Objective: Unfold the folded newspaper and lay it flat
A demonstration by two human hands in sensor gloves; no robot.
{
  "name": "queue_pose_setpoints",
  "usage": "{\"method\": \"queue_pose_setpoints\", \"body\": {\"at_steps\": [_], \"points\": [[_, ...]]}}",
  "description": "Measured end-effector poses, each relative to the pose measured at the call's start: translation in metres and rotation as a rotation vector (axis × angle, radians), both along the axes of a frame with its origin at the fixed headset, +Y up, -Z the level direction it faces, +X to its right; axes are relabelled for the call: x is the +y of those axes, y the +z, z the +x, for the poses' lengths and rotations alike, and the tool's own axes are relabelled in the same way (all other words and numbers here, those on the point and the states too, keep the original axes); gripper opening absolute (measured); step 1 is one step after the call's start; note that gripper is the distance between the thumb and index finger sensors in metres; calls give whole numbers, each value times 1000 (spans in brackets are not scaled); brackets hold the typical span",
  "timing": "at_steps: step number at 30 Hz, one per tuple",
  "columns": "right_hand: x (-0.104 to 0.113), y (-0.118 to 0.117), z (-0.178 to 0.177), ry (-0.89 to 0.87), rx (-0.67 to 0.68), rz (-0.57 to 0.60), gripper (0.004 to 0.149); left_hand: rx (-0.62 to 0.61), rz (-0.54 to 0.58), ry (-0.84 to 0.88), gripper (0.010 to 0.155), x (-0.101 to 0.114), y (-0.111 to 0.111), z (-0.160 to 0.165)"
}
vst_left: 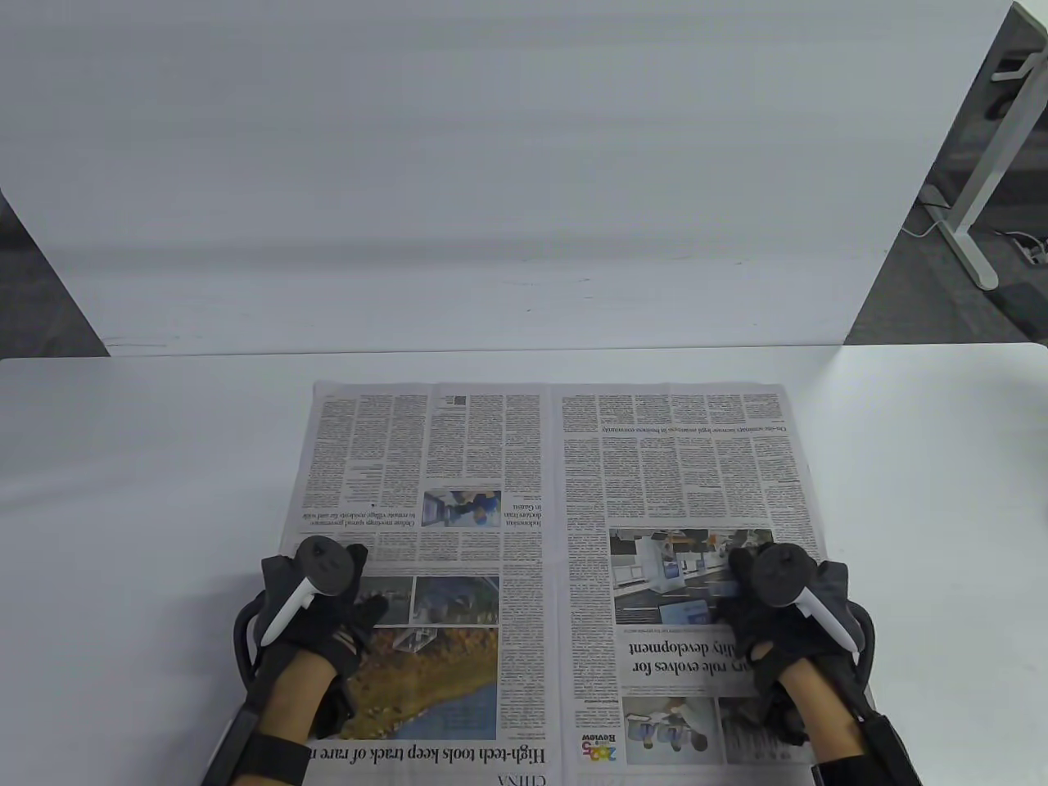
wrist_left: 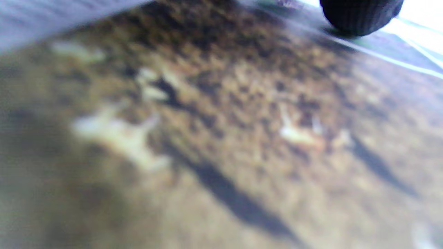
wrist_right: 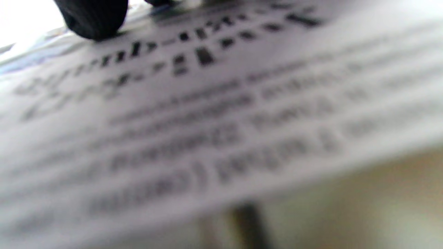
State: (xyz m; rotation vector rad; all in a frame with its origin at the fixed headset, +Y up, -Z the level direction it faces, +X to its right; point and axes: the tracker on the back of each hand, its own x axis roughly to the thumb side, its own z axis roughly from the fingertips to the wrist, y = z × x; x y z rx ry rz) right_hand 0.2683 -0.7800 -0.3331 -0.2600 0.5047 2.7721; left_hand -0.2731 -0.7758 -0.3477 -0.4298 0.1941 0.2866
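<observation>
Already the printed two-page newspaper (vst_left: 548, 565) lay open on the white table (vst_left: 123, 491). Left hand (vst_left: 315, 610) and right hand (vst_left: 778, 614) pressed palm-down on it, gripping nothing. Smoothing outward from the centre crease would probably have flattened it best.

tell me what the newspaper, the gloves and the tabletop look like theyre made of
Newspaper: thin matte newsprint, greyish-white, with printed columns, colour photos and soft fold creases.
Left hand and right hand gloves: black fabric, apparently knitted; a ribbed weave shows on the fingertip in the left wrist view.
Tabletop: smooth white surface with a dull sheen, probably laminate or plastic; the pictures cannot settle which.
</observation>
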Motion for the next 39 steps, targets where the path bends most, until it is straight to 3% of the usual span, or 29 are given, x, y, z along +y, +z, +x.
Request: {"method": "queue_pose_setpoints", "body": {"at_steps": [5,8,12,21,31,35,39], "points": [[29,13,-20,-80,84,63,69,-92,69,41,74,29,14,19],[45,22,-37,-58,107,65,66,-151,-40,6,68,41,23,38],[37,24,-41,-18,103,-24,64,-176,-158,-28,63,35,27,46],[19,12,-36,-51,93,-16,69,-153,-65,-28,64,25,15,46],[16,5,-38,-48,78,5,70,-137,-35,-11,66,21,7,47],[26,8,-41,-45,78,53,71,-147,26,-4,67,26,10,48],[42,14,-53,-16,90,184,73,-152,160,15,70,37,13,55]]}}
